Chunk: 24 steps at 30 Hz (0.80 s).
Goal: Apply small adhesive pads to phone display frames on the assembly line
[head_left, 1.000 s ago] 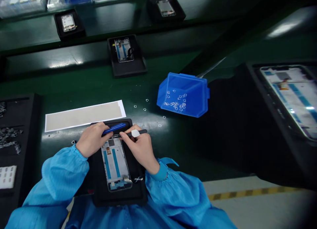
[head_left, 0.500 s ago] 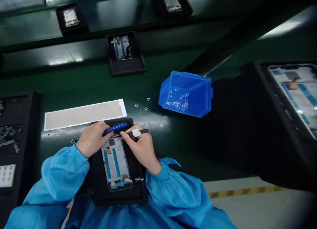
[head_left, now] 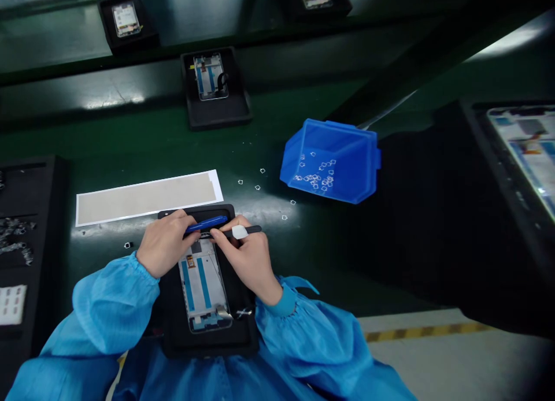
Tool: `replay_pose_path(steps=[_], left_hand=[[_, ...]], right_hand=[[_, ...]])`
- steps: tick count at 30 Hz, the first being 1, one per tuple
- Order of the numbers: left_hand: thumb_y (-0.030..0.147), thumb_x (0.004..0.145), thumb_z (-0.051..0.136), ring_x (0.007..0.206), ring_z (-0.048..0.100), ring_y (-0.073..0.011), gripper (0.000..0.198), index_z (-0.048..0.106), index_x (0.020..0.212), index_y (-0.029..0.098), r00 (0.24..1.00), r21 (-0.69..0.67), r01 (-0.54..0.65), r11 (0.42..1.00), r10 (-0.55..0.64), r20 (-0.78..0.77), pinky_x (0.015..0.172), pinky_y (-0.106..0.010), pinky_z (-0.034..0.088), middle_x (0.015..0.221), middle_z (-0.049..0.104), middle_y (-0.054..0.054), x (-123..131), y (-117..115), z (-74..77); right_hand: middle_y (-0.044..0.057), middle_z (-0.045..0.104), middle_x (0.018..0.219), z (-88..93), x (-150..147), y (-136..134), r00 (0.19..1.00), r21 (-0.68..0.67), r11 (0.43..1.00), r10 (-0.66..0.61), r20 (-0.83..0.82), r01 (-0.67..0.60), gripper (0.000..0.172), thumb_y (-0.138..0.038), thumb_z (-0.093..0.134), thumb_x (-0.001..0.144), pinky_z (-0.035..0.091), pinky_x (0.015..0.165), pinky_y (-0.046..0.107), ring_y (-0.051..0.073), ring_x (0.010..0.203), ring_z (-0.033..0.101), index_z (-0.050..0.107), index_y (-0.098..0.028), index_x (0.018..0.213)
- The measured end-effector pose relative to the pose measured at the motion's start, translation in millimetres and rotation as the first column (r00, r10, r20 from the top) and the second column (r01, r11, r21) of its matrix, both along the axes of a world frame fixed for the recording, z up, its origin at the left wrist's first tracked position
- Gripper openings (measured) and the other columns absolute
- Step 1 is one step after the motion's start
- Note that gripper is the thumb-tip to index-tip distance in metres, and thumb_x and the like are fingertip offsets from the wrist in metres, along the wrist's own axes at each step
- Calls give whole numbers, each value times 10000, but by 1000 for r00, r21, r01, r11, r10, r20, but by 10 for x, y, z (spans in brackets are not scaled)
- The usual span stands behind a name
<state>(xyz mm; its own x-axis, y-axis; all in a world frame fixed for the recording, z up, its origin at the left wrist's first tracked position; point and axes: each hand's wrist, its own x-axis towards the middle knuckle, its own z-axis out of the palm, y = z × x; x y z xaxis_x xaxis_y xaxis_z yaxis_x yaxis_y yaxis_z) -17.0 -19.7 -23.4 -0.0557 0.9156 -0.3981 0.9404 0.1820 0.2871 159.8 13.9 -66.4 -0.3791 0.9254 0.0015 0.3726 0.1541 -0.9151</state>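
Note:
My left hand (head_left: 167, 242) is closed around a blue pen (head_left: 208, 223), which points up and to the right. My right hand (head_left: 249, 256) pinches slim black tweezers (head_left: 256, 229) with a white patch on them. Both hands meet over the top end of an opened phone (head_left: 203, 288), its pale metal inside facing up with two blue strips. The tweezers' tip and the spot under my fingers are too small to make out. The phone lies in a black tray (head_left: 177, 343) in front of my body.
A blue bin (head_left: 347, 178) holds small white frames; several more lie beside it. A beige-and-white sheet (head_left: 143, 199) lies behind the tray. Other phones in trays (head_left: 219, 115) stand further back. A black parts tray (head_left: 41, 216) is at left, a large dark tray (head_left: 481, 141) at right.
The view has shifted slightly, so the back trays sit higher and the bin further right in the picture. My hands keep almost the same place over the phone's top end.

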Motion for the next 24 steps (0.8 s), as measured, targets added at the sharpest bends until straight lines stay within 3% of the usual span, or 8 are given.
replay_pose_path(steps=[6,11,18,24], left_hand=[[318,937,536,908,661,-227,196,670,1035,215,1000,-25,4,1000,-5,-17,708,-315,475,1003,657,-46,17,10,11],[320,939,528,903,657,-223,196,672,1019,214,1000,-17,9,1000,-10,-19,698,-309,473,988,652,-46,9,17,0],[333,935,535,908,654,-235,205,674,1027,214,999,-22,30,999,-31,-33,723,-325,478,991,661,-51,-10,30,-11],[326,923,553,909,665,-237,183,683,1010,230,999,67,-17,998,18,-26,740,-328,504,1008,676,-44,9,-29,10]], right_hand=[[-47,520,579,-33,18,-13,998,34,999,-3,-68,6,229,-352,633,889,368,488,255,116,478,485,578,-208,720],[-32,574,624,10,-5,-16,1000,138,990,21,3,-22,207,-334,642,882,373,517,251,113,499,500,605,-196,732],[-31,578,603,17,-29,-11,999,181,983,14,31,-20,223,-349,610,893,363,503,248,118,479,507,574,-203,728],[-36,541,563,-33,-31,-21,1000,198,980,-3,3,2,225,-371,617,871,353,496,262,132,466,494,566,-210,723]])
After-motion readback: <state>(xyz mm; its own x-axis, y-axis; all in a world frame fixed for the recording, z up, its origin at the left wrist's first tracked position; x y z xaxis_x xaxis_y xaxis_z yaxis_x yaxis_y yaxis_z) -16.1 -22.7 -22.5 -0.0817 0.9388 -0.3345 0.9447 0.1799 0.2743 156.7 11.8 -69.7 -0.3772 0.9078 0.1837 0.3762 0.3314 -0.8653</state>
